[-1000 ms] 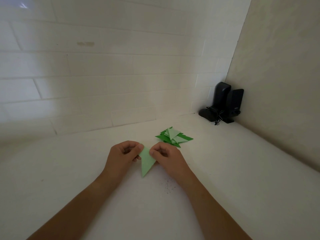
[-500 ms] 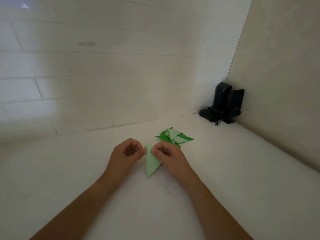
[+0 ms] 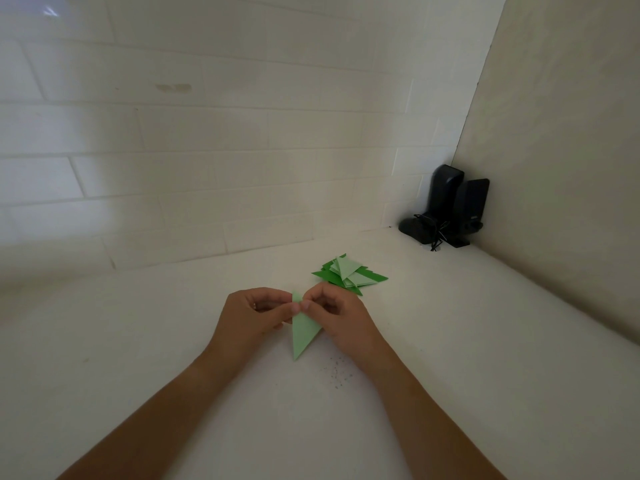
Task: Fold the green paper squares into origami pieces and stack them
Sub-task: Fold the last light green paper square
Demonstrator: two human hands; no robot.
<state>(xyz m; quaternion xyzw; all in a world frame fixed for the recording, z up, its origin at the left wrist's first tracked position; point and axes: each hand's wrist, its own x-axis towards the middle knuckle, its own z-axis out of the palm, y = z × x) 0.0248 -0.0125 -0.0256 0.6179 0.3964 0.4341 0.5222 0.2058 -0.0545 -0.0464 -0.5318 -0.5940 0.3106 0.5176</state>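
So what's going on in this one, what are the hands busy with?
A person is folding paper at a white counter. Both the left hand and the right hand pinch the top of a light green paper triangle, its long point aimed back toward the person. Just beyond the hands lies a loose pile of folded green pieces, light and dark. The piece in hand has not joined the pile yet. Two black speakers stand in the far right corner.

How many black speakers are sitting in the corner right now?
2. The taller speaker stands nearer the tiled wall; the shorter speaker stands beside it, against the right wall.
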